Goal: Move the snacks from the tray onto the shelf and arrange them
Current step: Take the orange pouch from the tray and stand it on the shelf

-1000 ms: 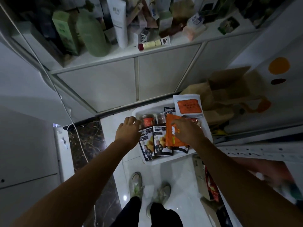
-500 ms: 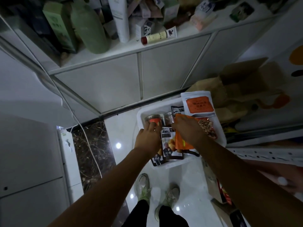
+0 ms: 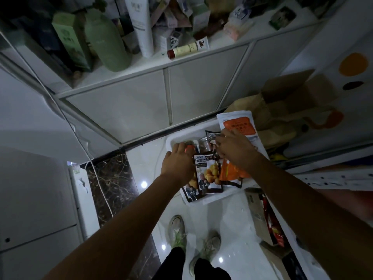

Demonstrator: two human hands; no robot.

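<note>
A white tray (image 3: 171,139) on the floor holds snacks. Two black chestnut pouches (image 3: 209,174) lie at its front, with an orange packet (image 3: 228,172) to their right. A white pouch with an orange label (image 3: 239,126) leans at the tray's back right. My left hand (image 3: 178,163) is curled around a small jar with an orange lid (image 3: 188,148) at the tray's back left. My right hand (image 3: 235,151) hovers over a clear jar (image 3: 204,144) and a dark pouch (image 3: 213,135). Its fingertips touch them, and the grip is hidden.
A white ledge (image 3: 141,72) above cabinet doors is crowded with bottles and tubes. Brown paper bags and a cardboard box (image 3: 286,102) stand behind the tray. A white perforated rack edge (image 3: 327,176) is at the right, with a box of red packets (image 3: 264,221) below it. My feet (image 3: 177,231) stand on glossy tiles.
My left hand moved from the tray's left rim onto the orange-lidded jar. My right hand left the orange packet lying in the tray and shifted back toward the jars.
</note>
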